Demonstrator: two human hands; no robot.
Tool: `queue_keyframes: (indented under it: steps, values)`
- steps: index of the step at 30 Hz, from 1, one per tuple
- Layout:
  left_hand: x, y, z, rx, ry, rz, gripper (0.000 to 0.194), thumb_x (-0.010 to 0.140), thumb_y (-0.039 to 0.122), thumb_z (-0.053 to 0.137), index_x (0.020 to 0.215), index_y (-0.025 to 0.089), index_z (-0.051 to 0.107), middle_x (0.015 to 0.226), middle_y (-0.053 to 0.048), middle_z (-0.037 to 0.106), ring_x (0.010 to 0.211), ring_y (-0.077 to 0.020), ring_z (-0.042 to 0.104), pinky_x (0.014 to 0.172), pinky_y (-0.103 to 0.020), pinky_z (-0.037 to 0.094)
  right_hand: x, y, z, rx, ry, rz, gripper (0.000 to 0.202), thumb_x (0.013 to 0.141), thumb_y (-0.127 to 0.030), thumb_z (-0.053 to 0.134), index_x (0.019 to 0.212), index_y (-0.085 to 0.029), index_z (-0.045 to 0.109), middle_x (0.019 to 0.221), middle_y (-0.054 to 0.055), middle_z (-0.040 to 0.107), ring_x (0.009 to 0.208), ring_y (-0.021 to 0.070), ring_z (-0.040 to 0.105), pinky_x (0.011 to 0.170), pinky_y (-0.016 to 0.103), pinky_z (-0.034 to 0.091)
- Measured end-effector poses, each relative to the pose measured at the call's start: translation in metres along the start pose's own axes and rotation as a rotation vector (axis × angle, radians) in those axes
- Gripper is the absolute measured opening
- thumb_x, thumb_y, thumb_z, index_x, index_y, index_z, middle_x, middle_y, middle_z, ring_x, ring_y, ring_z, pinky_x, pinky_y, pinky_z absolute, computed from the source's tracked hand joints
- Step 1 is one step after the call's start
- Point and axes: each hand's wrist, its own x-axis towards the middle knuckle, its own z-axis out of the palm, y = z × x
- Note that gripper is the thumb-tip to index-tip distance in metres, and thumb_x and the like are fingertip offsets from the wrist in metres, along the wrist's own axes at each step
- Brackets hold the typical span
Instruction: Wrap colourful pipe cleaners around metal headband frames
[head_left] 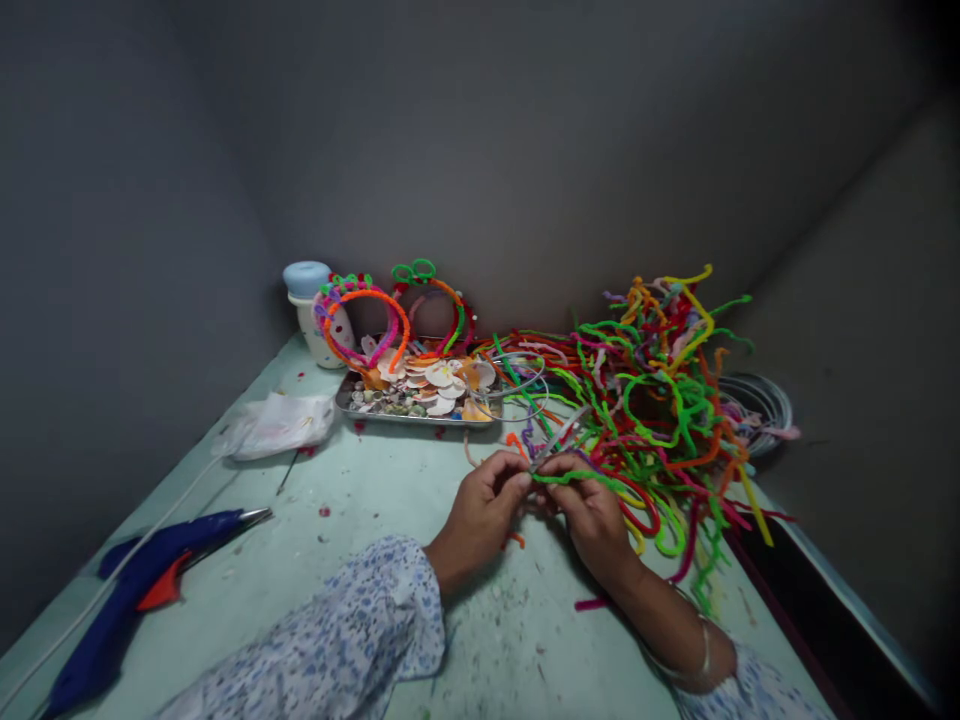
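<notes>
A green pipe cleaner (pixel 581 479) is held just above a pale green tabletop (pixel 360 520), one end pinched at the fingertips of the left hand (pixel 484 508) and its length gripped by the right hand (pixel 596 522). The strand is laid sideways, running rightward over the bent right fingers, so that most of it is found nearer the right hand. The two hands are held almost together (some fingertips are hidden). To the right, a tangled heap (pixel 667 410) of coloured pipe cleaners is piled; beyond the left hand, a metal tray (pixel 420 420) is filled with shells (pixel 446 377). The tabletop is enclosed by grey walls (pixel 487 150).
</notes>
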Motion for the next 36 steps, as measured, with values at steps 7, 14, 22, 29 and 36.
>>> queue_keyframes:
  steps: [7, 14, 22, 29, 36]
  values:
    - [-0.001, 0.001, -0.003, 0.002, 0.036, 0.002, 0.021, 0.090, 0.032, 0.055, 0.102, 0.016, 0.059, 0.067, 0.003, 0.055, 0.059, -0.0092, 0.050, 0.059, -0.021, 0.041, 0.002, -0.007, 0.002, -0.144, 0.057, -0.025, 0.013, 0.080, -0.033, 0.064, 0.084, -0.021, 0.063, 0.080, 0.003, 0.068, 0.072, 0.0194, 0.065, 0.062, 0.028, 0.054]
    - [0.002, -0.001, -0.003, -0.065, 0.018, 0.016, 0.019, 0.088, 0.032, 0.059, 0.099, 0.018, 0.053, 0.078, 0.001, 0.060, 0.061, -0.0071, 0.052, 0.057, -0.019, 0.041, 0.005, 0.001, -0.001, -0.173, -0.011, -0.078, 0.011, 0.083, -0.031, 0.062, 0.085, -0.021, 0.066, 0.083, 0.003, 0.068, 0.078, 0.0192, 0.066, 0.071, 0.029, 0.053]
    - [0.001, -0.001, -0.003, -0.008, 0.019, -0.074, 0.023, 0.087, 0.039, 0.058, 0.091, 0.017, 0.053, 0.069, 0.003, 0.056, 0.052, -0.0063, 0.047, 0.050, -0.018, 0.036, 0.006, 0.002, -0.004, -0.301, 0.010, -0.227, 0.008, 0.082, -0.025, 0.062, 0.081, -0.021, 0.069, 0.081, 0.003, 0.068, 0.077, 0.0191, 0.064, 0.074, 0.030, 0.051]
    - [0.001, 0.005, -0.002, 0.020, -0.021, -0.072, 0.028, 0.087, 0.043, 0.056, 0.077, 0.016, 0.052, 0.065, 0.003, 0.052, 0.050, -0.0062, 0.045, 0.049, -0.019, 0.034, 0.006, 0.004, -0.006, -0.322, -0.005, -0.278, 0.008, 0.082, -0.023, 0.062, 0.080, -0.021, 0.070, 0.082, 0.004, 0.068, 0.077, 0.0194, 0.063, 0.074, 0.030, 0.051]
    - [0.001, 0.007, -0.003, -0.051, -0.051, -0.126, 0.034, 0.080, 0.048, 0.061, 0.074, 0.017, 0.050, 0.062, 0.004, 0.050, 0.047, -0.0057, 0.044, 0.046, -0.018, 0.032, 0.006, 0.006, -0.003, -0.234, 0.011, -0.222, 0.013, 0.083, -0.028, 0.065, 0.073, -0.021, 0.070, 0.081, 0.003, 0.066, 0.073, 0.0168, 0.061, 0.067, 0.026, 0.050]
